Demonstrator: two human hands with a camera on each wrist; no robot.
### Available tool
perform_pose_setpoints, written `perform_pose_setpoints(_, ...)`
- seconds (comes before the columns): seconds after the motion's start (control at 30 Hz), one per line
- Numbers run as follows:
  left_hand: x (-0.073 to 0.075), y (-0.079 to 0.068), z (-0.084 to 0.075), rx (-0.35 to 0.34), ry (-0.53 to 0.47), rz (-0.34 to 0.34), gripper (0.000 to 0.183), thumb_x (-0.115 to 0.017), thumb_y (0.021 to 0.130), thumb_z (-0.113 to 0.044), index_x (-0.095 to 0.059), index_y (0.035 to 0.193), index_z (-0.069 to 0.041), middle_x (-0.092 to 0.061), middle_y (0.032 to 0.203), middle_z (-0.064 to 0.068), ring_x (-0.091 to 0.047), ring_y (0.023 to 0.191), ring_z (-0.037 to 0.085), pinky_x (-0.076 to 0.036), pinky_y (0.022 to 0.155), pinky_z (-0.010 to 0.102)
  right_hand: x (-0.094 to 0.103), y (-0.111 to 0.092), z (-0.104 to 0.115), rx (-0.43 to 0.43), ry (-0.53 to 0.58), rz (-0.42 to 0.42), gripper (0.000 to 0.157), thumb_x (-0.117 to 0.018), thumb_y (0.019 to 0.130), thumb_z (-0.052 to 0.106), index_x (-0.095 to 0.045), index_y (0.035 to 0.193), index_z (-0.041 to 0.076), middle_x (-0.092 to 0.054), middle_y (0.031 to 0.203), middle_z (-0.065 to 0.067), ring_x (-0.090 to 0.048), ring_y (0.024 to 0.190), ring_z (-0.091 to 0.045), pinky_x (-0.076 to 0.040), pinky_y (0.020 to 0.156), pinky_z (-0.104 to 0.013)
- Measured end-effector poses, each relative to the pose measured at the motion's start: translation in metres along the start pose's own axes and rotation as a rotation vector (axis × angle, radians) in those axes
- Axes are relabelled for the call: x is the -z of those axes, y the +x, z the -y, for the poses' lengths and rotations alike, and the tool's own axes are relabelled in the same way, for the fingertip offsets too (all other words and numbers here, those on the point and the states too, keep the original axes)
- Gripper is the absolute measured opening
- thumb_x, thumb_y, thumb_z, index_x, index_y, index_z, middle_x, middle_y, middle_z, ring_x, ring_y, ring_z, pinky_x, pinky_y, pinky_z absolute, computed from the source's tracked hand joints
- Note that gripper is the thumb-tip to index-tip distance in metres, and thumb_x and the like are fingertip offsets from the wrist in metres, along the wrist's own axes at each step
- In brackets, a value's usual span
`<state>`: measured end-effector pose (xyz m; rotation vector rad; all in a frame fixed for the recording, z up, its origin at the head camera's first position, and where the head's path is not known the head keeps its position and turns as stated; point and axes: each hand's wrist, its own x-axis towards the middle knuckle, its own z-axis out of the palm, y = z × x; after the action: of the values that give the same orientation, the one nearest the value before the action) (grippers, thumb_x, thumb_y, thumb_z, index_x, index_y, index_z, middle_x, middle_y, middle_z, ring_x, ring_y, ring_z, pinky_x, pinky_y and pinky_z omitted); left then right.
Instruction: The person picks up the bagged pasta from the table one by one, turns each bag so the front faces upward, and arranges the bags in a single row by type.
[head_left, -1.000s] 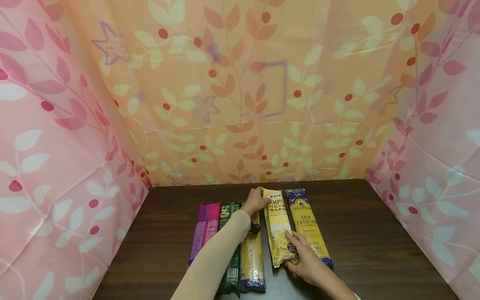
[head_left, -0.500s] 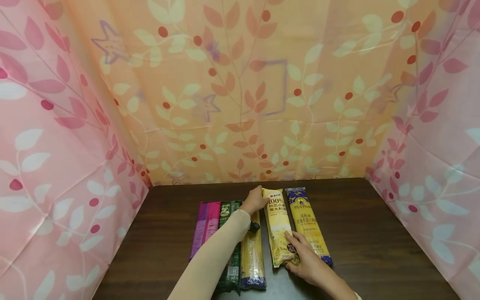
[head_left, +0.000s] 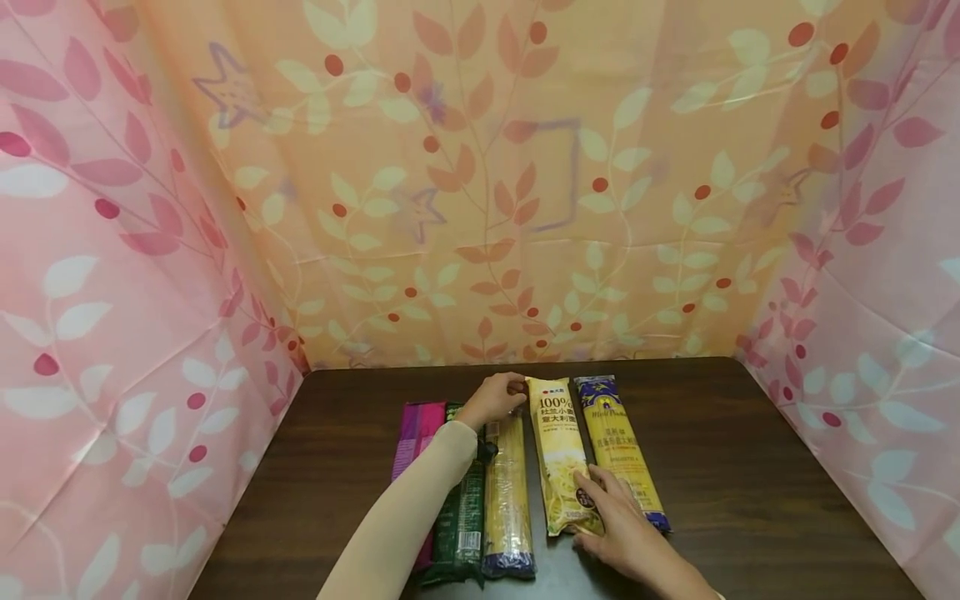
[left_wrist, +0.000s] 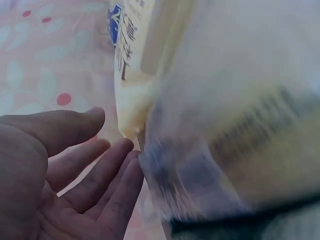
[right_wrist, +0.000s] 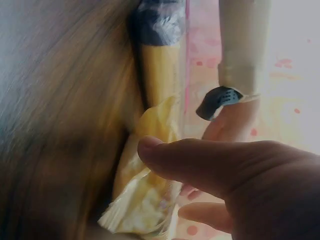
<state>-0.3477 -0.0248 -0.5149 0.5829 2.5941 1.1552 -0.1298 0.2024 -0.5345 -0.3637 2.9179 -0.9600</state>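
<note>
A pale yellow spaghetti pack (head_left: 557, 442) lies lengthwise in the middle of the row in the head view. My left hand (head_left: 491, 400) is at its far left corner, above a clear spaghetti pack with a blue end (head_left: 508, 500). In the left wrist view, my left thumb and fingers stand apart with nothing between them, fingertips close to the packs. My right hand (head_left: 618, 529) is at the near right end of the pale yellow pack. The right wrist view has its thumb (right_wrist: 165, 152) stretched across the pack and spread from the fingers.
To the left lie a dark green pack (head_left: 461, 521) and a purple and pink pack (head_left: 416, 433), partly hidden by the left sleeve. A yellow and blue spaghetti pack (head_left: 618, 450) lies at the right. Patterned cloth (head_left: 480, 208) surrounds the dark wooden table (head_left: 720, 467).
My left hand has drawn slightly left, off the top of the pale yellow pack. The right hand stays by the pack's near end, and the packs keep their places.
</note>
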Motion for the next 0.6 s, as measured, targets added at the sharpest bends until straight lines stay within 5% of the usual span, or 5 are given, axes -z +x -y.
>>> perform_pose_setpoints(0.37, 0.015, -0.021, 0.020, -0.072, 0.245, 0.016, 0.047, -0.068, 0.108, -0.021, -0.060, 0.151, -0.005, -0.063, 0.150, 0.013, -0.058, 0.139, 0.033, -0.049, 0.113, 0.051, -0.009, -0.003, 0.020, 0.247, -0.014, -0.048, 0.074, -0.090, 0.090, 0.030, -0.058, 0.154, 0.011, -0.057, 0.153, -0.011, -0.055, 0.138, -0.038, -0.053, 0.101, -0.063)
perform_pose_setpoints(0.6, 0.017, -0.032, 0.028, -0.089, 0.323, 0.111, 0.059, -0.071, 0.106, -0.036, -0.056, 0.157, -0.010, -0.056, 0.157, 0.011, -0.052, 0.146, 0.031, -0.045, 0.118, 0.049, -0.022, -0.003, 0.029, 0.344, 0.017, -0.017, 0.071, -0.083, 0.095, 0.047, -0.059, 0.153, 0.014, -0.061, 0.150, -0.003, -0.060, 0.132, -0.031, -0.048, 0.101, -0.069)
